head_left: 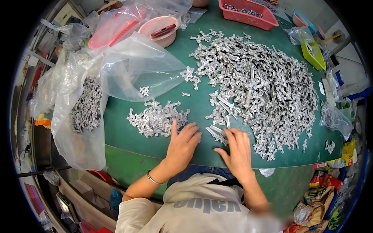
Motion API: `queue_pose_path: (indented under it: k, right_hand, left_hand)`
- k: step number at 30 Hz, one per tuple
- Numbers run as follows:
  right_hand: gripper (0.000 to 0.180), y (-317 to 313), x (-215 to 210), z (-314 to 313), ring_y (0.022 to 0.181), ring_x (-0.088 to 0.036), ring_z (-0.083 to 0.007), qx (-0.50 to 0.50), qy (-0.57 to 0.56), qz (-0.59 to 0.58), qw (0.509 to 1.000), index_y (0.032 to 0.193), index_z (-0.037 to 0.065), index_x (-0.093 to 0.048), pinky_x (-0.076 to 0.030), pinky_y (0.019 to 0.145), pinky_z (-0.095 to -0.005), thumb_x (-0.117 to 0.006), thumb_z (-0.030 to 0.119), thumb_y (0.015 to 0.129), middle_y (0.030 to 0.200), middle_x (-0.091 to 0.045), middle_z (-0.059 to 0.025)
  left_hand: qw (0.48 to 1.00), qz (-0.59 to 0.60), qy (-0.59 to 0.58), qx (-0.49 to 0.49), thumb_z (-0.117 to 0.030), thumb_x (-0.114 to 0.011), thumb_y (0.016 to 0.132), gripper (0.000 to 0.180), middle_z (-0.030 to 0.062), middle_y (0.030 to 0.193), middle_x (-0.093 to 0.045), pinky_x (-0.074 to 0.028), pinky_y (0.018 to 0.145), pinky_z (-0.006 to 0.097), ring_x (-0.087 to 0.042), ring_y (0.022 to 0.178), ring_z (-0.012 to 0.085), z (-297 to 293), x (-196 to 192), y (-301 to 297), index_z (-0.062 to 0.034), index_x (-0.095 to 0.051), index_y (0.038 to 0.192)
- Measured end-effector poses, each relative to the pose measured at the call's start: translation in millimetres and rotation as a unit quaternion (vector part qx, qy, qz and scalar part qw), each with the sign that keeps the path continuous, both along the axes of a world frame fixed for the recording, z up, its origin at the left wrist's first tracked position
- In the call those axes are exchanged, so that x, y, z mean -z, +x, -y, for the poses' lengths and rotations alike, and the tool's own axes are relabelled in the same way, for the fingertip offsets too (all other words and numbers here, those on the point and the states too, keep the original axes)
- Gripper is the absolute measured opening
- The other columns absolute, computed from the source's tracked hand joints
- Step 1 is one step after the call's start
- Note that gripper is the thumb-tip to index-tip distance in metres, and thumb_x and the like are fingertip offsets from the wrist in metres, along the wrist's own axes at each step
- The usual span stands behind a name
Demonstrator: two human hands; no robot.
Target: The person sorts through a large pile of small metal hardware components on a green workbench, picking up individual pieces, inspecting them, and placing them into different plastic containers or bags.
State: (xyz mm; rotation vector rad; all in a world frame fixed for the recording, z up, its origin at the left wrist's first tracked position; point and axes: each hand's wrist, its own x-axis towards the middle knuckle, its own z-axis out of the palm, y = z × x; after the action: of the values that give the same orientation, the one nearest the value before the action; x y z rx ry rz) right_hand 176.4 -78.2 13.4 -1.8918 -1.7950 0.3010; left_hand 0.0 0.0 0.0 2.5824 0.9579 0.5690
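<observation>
Your pale shirt [194, 217] is closest to the camera, with the green table [116, 122] past it. Your left hand [183, 143] is palm-down, fingers loosely spread and thumb apart, right by the small heap of silvery metal pieces [157, 119] at its 10 o'clock. Can't tell if anything's under that palm. Your right hand [237, 149] has its thumb splayed wide, fingertips at the metal strips [217, 134] around its 10; can't tell if they've got one. Huge pile of pieces [279, 97] at that hand's 1 o'clock, btw.
</observation>
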Motion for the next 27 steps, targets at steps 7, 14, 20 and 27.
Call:
queue_pose_path:
  k: [7,14,20,27]
  right_hand:
    - [0.031,-13,7,-11,0.088,-0.045,-0.0289,0.008,-0.007,0.025,1.000,0.093,-0.001,-0.051,-0.036,0.073,-0.0383,-0.065,0.010,0.068,0.098,-0.049,-0.0117]
    - [0.018,8,31,1,0.081,-0.047,-0.0331,0.049,0.083,-0.041,0.994,0.092,-0.003,-0.049,-0.038,0.071,-0.0404,-0.055,-0.001,0.075,0.088,-0.050,-0.0178]
    - [0.016,18,27,4,0.075,-0.049,-0.0387,0.176,0.069,-0.153,0.970,0.097,-0.006,-0.047,-0.040,0.069,-0.0438,-0.046,-0.002,0.082,0.082,-0.050,-0.0222]
    - [0.026,9,15,-8,0.076,-0.051,-0.0369,0.095,0.004,0.027,0.995,0.092,-0.003,-0.048,-0.041,0.067,-0.0427,-0.061,0.013,0.077,0.084,-0.049,-0.0188]
  left_hand:
    - [0.999,0.015,0.010,-0.040,0.000,-0.059,0.074,0.019,0.0080,0.102,-0.055,-0.017,0.098,0.061,-0.050,0.105,0.0254,-5,1,-8,-0.0032,-0.059,0.092]
    - [0.995,0.077,-0.004,-0.062,0.001,-0.060,0.072,0.021,0.0105,0.103,-0.054,-0.022,0.099,0.056,-0.050,0.105,0.0279,5,-2,4,-0.0021,-0.058,0.093]
    - [0.997,0.075,0.013,-0.030,-0.001,-0.061,0.072,0.029,0.0125,0.104,-0.052,-0.032,0.095,0.048,-0.050,0.099,0.0303,-7,-13,25,-0.0025,-0.055,0.100]
    - [0.997,0.053,-0.062,-0.005,-0.005,-0.060,0.073,0.036,0.0148,0.110,-0.049,-0.038,0.085,0.039,-0.047,0.098,0.0321,-29,-14,58,0.0006,-0.051,0.107]
